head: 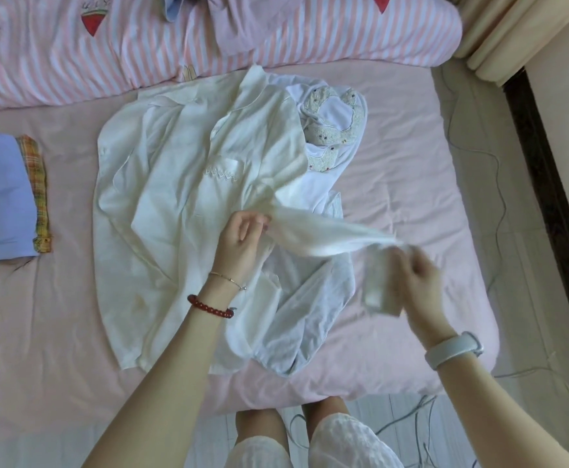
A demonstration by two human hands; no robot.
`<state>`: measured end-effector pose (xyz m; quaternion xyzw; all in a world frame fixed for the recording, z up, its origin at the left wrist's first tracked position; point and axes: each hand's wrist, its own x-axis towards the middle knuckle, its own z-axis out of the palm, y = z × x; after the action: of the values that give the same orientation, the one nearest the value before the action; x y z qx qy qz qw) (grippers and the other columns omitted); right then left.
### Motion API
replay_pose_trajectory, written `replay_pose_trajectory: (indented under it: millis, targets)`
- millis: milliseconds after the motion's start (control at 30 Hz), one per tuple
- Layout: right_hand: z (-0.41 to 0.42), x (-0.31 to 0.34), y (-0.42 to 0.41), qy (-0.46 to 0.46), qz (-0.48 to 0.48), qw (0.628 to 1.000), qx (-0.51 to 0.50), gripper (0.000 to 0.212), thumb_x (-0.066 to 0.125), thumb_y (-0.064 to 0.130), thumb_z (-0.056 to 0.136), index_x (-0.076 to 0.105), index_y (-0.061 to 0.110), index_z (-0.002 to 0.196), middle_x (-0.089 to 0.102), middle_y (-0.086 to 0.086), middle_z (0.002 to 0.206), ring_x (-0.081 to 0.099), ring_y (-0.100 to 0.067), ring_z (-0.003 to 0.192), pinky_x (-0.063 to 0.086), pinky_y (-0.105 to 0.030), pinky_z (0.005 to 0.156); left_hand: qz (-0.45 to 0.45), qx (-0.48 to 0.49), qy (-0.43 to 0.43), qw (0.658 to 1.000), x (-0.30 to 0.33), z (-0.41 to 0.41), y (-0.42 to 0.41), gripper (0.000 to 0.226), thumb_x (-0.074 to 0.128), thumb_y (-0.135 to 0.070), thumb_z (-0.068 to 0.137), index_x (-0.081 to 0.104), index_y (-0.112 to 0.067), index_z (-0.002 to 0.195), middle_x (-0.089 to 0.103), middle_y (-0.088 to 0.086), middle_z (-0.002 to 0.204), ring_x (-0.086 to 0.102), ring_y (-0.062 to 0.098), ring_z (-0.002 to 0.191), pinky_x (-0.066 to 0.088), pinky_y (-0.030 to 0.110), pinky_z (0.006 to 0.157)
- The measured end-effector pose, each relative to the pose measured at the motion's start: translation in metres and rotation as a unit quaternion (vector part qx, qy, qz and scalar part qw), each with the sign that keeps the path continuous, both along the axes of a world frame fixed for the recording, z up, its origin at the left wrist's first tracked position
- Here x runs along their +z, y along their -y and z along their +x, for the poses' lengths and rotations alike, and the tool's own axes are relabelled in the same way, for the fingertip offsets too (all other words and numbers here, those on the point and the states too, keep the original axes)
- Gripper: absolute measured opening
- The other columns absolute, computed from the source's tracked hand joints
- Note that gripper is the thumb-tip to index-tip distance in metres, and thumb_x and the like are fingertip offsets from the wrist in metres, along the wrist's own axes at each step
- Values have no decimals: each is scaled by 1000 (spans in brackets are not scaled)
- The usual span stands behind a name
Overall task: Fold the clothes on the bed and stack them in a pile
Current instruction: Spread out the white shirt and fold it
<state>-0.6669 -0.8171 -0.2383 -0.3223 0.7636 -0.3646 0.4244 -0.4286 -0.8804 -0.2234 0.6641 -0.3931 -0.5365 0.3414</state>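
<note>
A cream shirt [175, 184] with a chest pocket lies spread on the pink bed [411, 197]. One of its sleeves [327, 236] is lifted and stretched out to the right. My left hand [242, 238] pinches that sleeve near the shoulder. My right hand [418, 275], blurred by motion, grips the sleeve's cuff end. Under the shirt lies a white garment [330, 123] with an embroidered collar. At the left edge sits a pile of folded clothes [3, 201], blue on top of a plaid piece.
A pink striped duvet [107, 55] is bunched along the far side, with loose pink and blue clothes [229, 18] on it. A cable [499, 184] trails along the bed's right side. Beige curtains [512, 32] hang at the top right. My legs stand at the bed's near edge.
</note>
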Motion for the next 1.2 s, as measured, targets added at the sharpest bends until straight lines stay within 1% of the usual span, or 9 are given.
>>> replay_pose_trajectory:
  millis: [133,267,367,500,633,800,1000,1100,1200]
  targets:
    - [-19,-8,11,-155,37,987,-16,53,54,8,90,34,0,139,41,-23,132,38,-34,124,32,-38,105,-18,-61,231,971,-9,9,-14,31,55,-20,91,53,-9,120,53,5,128,44,21,123,32,23,97]
    - [31,-24,-8,-162,-13,979,124,41,55,-2,86,47,-4,127,51,-19,120,51,-35,108,42,-46,95,72,-74,367,925,-32,25,-50,72,66,-37,81,31,-16,141,26,8,149,20,28,137,25,46,108]
    - [79,-35,-19,-64,19,962,263,32,53,4,89,56,6,121,58,-6,111,58,-22,98,49,-41,86,161,-118,409,890,-52,37,-74,67,66,-39,81,37,-16,138,21,9,150,16,27,138,22,43,109]
    - [126,-49,-13,-38,69,929,363,52,56,18,90,38,12,138,52,-7,127,48,-23,117,42,-31,93,76,-21,315,946,-57,56,-80,13,57,-13,89,59,-1,90,57,11,92,51,25,89,36,30,77]
    - [151,-52,-7,-90,169,885,425,54,53,27,91,32,20,140,48,-4,131,45,-24,121,42,-35,92,-14,15,262,965,-30,77,-81,16,51,-12,93,45,-10,79,41,-6,59,39,8,55,31,14,51]
    - [153,-25,-26,-23,33,947,320,8,47,13,94,54,9,94,60,-5,86,55,-18,79,39,-32,68,-52,51,254,965,-6,100,-86,13,54,-15,92,45,-10,84,43,-6,61,42,8,56,29,20,51]
    - [139,27,-61,100,13,978,181,18,50,10,92,51,22,79,47,11,47,37,-3,43,32,-15,42,-158,17,242,957,27,99,-79,12,64,-13,86,53,-9,87,48,-15,69,41,6,60,31,16,57]
    - [113,26,-74,14,35,999,26,13,53,16,91,53,18,78,49,6,52,45,-14,52,35,-21,46,-145,-36,235,960,24,96,-79,16,63,-13,86,57,-8,99,54,-4,86,48,6,71,37,15,65]
    - [97,10,-89,-171,137,976,-13,15,49,14,90,53,10,104,59,-7,90,56,-34,87,41,-35,69,-67,-37,225,971,1,104,-99,26,60,-9,86,56,-2,111,51,12,110,52,17,95,37,16,83]
